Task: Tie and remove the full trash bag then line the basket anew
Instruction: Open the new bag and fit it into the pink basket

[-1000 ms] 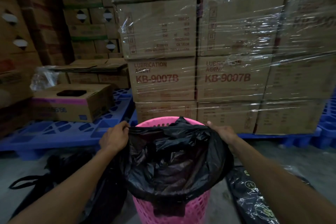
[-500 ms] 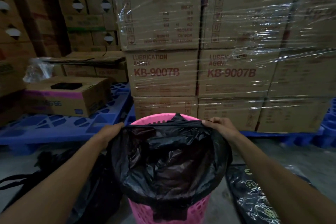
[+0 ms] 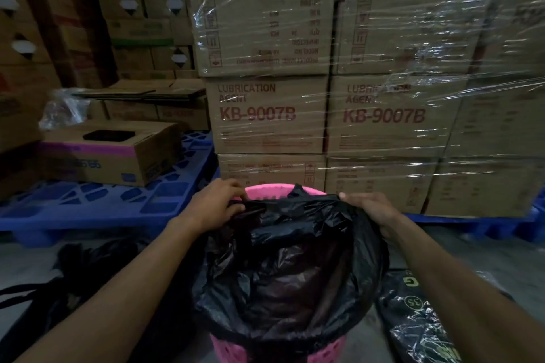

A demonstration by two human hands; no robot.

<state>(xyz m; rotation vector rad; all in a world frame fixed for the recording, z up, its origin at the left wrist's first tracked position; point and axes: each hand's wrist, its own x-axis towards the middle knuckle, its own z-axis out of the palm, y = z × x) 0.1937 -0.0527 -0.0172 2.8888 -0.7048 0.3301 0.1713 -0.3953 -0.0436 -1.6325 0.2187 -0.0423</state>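
Observation:
A pink plastic basket stands on the floor right below me, its far rim showing. A black trash bag sits in it, its near edge folded down over the basket's rim. My left hand pinches the bag's far edge at the left. My right hand grips the same edge at the right. The edge is stretched between both hands, just short of the far rim. Crumpled black plastic fills the inside of the bag.
A tied black bag with handles lies on the floor at my left. A printed pack of bags lies at my right. Shrink-wrapped cartons rise just behind the basket on blue pallets. A loose carton sits on the left pallet.
My left hand has shifted right along the bag's edge, toward the basket's middle, and closed more tightly on it. My right hand holds about the same place.

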